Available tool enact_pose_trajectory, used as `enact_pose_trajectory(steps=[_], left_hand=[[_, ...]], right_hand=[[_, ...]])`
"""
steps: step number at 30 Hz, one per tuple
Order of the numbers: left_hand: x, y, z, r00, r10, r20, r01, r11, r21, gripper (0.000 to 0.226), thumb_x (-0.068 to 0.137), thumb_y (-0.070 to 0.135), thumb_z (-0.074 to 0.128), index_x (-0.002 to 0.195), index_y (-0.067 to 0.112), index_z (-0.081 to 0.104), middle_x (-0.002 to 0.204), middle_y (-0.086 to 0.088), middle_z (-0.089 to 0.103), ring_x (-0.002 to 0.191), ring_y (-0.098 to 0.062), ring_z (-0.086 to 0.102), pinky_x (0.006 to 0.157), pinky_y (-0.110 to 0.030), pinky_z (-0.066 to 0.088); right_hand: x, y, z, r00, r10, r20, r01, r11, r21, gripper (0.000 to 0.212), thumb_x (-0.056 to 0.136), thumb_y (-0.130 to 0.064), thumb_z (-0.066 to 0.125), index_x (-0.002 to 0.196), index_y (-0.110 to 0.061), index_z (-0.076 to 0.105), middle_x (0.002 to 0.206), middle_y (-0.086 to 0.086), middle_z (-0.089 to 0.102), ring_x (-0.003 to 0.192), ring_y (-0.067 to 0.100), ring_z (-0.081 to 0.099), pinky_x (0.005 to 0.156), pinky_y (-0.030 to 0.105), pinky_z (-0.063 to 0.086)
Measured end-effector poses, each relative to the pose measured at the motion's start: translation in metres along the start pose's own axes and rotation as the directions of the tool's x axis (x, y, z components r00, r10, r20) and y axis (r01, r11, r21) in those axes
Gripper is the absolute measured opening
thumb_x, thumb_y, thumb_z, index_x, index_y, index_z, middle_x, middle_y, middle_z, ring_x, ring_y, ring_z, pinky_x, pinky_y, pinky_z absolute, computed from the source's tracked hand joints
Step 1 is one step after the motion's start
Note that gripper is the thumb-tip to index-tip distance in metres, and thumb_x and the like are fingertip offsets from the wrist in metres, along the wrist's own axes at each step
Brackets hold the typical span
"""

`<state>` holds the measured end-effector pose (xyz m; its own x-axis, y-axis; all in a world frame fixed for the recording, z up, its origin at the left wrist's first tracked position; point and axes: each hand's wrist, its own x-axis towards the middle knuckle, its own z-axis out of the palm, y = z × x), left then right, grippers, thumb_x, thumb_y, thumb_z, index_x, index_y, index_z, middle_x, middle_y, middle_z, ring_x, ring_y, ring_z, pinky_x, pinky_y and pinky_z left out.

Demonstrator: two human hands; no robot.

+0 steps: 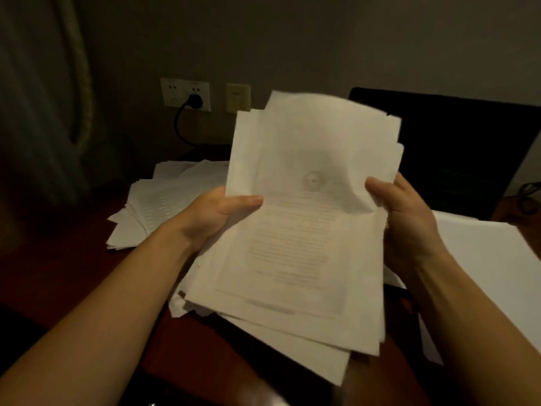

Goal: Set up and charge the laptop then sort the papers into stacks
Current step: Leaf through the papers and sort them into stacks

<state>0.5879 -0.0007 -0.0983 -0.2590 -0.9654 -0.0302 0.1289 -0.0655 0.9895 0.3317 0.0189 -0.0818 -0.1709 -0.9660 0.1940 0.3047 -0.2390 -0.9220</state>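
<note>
I hold a thick bundle of printed white papers up in front of me over the desk. My left hand grips its left edge, thumb lying across the top sheet. My right hand grips the right edge, thumb on the front. The top sheet bears a round seal and blocks of text. Behind the bundle the open black laptop stands at the back right with a dark screen. A black plug sits in the white wall socket, its cable running down behind the papers.
A fanned pile of printed sheets lies on the dark red-brown desk at the left. A stack of blank white sheets lies at the right. A beige wall plate is beside the socket. A curtain hangs at the far left.
</note>
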Motion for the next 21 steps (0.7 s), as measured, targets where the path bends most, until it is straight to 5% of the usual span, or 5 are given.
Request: enact_pose_trajectory(steps=[6,9,11,14,21], left_hand=[[0.005,-0.005,0.009,0.954,0.185,-0.236,-0.184,0.983,0.026,0.017,0.095,0.02,0.067,0.111,0.015,0.07,0.098,-0.002,0.079,0.09,-0.021,0.076,0.071,-0.033,0.063],[0.009,-0.005,0.005,0.931,0.277,-0.238,-0.251,0.959,0.135,0.032,0.09,0.026,0.072,0.121,0.019,0.067,0.111,0.0,0.076,0.102,-0.02,0.073,0.09,-0.043,0.059],[0.011,-0.005,0.003,0.908,0.35,-0.231,-0.302,0.928,0.218,0.034,0.089,0.024,0.072,0.122,0.027,0.064,0.113,0.007,0.075,0.104,-0.014,0.072,0.089,-0.038,0.059],[0.008,-0.006,0.007,0.868,0.442,-0.227,-0.382,0.885,0.266,0.031,0.092,0.02,0.069,0.115,0.039,0.06,0.104,0.021,0.073,0.098,-0.004,0.071,0.076,-0.022,0.059],[0.003,-0.003,0.013,0.78,0.576,-0.244,-0.502,0.809,0.304,0.043,0.089,0.029,0.066,0.121,0.05,0.046,0.115,0.012,0.068,0.107,-0.005,0.068,0.082,-0.022,0.059]], right_hand=[[-0.005,0.02,-0.002,0.998,0.036,0.048,-0.006,0.855,-0.518,0.024,0.091,-0.021,0.068,0.115,-0.022,0.064,0.103,-0.003,0.073,0.087,0.012,0.073,0.067,0.032,0.061],[-0.01,0.022,0.002,0.983,-0.181,0.021,0.163,0.824,-0.542,0.016,0.094,-0.028,0.064,0.109,-0.025,0.062,0.101,-0.006,0.072,0.088,0.008,0.071,0.072,0.033,0.061],[-0.012,0.02,0.005,0.963,-0.27,0.004,0.234,0.827,-0.511,0.012,0.095,-0.028,0.061,0.107,-0.029,0.06,0.102,-0.01,0.07,0.091,0.005,0.069,0.074,0.029,0.06],[-0.016,0.019,0.007,0.949,-0.315,0.009,0.282,0.835,-0.472,0.015,0.095,-0.031,0.058,0.11,-0.03,0.057,0.106,-0.011,0.067,0.097,0.004,0.067,0.075,0.028,0.06],[-0.019,0.013,0.01,0.933,-0.356,0.058,0.342,0.82,-0.46,0.021,0.088,-0.036,0.059,0.107,-0.035,0.051,0.107,-0.013,0.063,0.097,-0.001,0.065,0.073,0.019,0.059]])
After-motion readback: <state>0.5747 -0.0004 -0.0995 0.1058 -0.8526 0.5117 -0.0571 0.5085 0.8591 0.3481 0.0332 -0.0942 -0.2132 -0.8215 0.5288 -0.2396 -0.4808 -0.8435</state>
